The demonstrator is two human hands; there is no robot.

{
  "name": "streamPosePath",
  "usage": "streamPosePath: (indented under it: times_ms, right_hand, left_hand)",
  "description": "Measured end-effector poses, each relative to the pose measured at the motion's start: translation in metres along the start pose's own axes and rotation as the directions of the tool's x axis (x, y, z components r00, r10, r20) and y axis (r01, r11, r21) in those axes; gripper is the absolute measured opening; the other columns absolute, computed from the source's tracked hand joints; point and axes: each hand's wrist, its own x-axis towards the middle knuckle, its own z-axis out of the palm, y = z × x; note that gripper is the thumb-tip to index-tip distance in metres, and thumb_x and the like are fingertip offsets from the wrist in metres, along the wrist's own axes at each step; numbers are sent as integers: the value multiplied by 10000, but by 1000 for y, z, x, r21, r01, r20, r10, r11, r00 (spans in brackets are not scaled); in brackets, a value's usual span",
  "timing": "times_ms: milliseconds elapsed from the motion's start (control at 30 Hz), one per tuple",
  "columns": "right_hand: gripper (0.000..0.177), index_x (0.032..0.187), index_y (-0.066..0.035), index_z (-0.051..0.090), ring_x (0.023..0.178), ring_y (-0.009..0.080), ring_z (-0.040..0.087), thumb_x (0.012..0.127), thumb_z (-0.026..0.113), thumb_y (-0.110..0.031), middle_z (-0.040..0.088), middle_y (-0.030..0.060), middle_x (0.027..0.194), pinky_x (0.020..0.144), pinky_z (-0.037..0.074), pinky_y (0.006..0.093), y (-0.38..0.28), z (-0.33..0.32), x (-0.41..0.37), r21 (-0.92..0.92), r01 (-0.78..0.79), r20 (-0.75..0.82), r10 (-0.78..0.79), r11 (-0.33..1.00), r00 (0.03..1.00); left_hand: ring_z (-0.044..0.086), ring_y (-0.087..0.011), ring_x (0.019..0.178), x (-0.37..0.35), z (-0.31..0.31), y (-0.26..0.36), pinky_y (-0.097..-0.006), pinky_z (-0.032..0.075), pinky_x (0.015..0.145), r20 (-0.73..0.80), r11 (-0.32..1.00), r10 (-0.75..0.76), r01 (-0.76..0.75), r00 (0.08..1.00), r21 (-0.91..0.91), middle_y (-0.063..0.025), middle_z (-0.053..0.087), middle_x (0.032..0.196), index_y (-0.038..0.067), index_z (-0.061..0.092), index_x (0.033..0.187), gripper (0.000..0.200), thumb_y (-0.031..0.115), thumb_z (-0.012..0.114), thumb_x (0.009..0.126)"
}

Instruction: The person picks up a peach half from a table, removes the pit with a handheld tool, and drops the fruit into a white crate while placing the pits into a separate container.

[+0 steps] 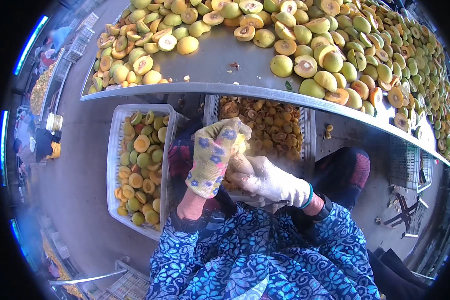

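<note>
My left hand (215, 152), in a flowered yellowish glove, is closed around a piece of yellow fruit (241, 144), mostly covered by the fingers. My right hand (267, 177), in a white glove, touches it from the right with curled fingers; whatever it grips is hidden. Both hands meet above a crate (309, 145) of small orange-brown fruit pieces. Left of them stands a white crate (116, 165) filled with halved yellow-green fruit (142, 159).
A metal table (210, 60) spans the top, heaped with cut fruit (365, 65); its edge lies just beyond my hands. My knees flank the middle crate. More crates (405, 162) stand at right. Other people (47, 142) are at far left.
</note>
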Motion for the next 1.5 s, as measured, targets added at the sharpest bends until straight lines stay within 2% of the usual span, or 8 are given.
streamPosePath:
  times_ms: [167, 333, 767, 1000, 1167, 1233, 1367, 1500]
  right_hand:
    - [363, 883, -77, 522, 482, 27, 429, 932, 618, -424, 475, -49, 648, 425, 382, 195, 5, -4, -2, 34, 91, 40, -92, 995, 995]
    - [334, 922, -72, 523, 474, 22, 398, 944, 611, -393, 451, -60, 640, 406, 319, 189, 1, 5, -6, 304, -234, 87, 218, 924, 972]
    - [289, 831, -121, 444, 405, 48, 331, 968, 576, -339, 351, -58, 555, 350, 267, 209, 10, 23, -6, 669, -398, 312, 249, 628, 917]
    - [358, 836, -99, 427, 357, 33, 294, 937, 626, -379, 355, -58, 540, 296, 239, 193, 3, 19, 2, 720, -382, 418, 76, 579, 905]
    - [256, 816, -61, 449, 356, 65, 335, 917, 621, -221, 361, -28, 505, 307, 297, 223, 5, 0, -5, 829, -156, 291, -175, 537, 940]
    - [193, 814, -72, 446, 411, 86, 399, 912, 596, -141, 434, 2, 580, 351, 334, 246, -14, -4, -14, 395, -72, -128, 133, 916, 983]
    - [165, 948, -13, 539, 463, 92, 469, 924, 597, -166, 518, 17, 628, 436, 388, 246, 19, -9, -6, -114, -138, -599, 43, 984, 800]
    - [158, 994, -6, 549, 480, 75, 493, 925, 591, -142, 526, -6, 639, 446, 414, 244, 23, -6, -5, -51, -109, -586, 59, 993, 808]
  left_hand:
    - [671, -158, 787, -2, 12, -22, -290, 535, 674, -130, 901, 430, -415, 893, 130, -79, 717, 873, -11, 715, 920, 132, 93, 635, 907]
    - [680, -245, 769, 15, -12, -10, -330, 536, 681, 323, 689, 566, -650, 759, 320, -111, 696, 826, 22, 715, 892, 88, 68, 691, 820]
    - [678, -138, 827, 16, -42, 11, -309, 536, 743, 591, 910, 26, -264, 806, 320, -128, 737, 917, -43, 715, 1000, 318, 240, 750, 859]
    - [658, -141, 798, 17, -24, -9, -299, 523, 738, 555, 961, 265, -169, 788, -219, -83, 713, 852, -21, 711, 919, 396, 362, 610, 951]
    - [677, -226, 801, 11, 6, -23, -353, 567, 751, 56, 504, -15, 56, 998, -862, -134, 688, 888, 14, 654, 992, 432, 422, 512, 997]
    - [687, -218, 749, 11, -20, -21, -335, 589, 623, -169, 766, -25, -90, 985, -637, -125, 684, 881, 9, 646, 1014, 398, 394, 550, 990]
    - [690, -181, 767, -16, -117, 19, -304, 583, 659, -280, 940, 185, -253, 942, -229, -88, 697, 883, 27, 661, 987, 359, 379, 595, 963]
    - [657, -195, 938, -20, -278, 39, -305, 512, 868, -304, 844, 268, -70, 914, 532, -106, 689, 1045, 49, 643, 1136, 353, 343, 508, 995]
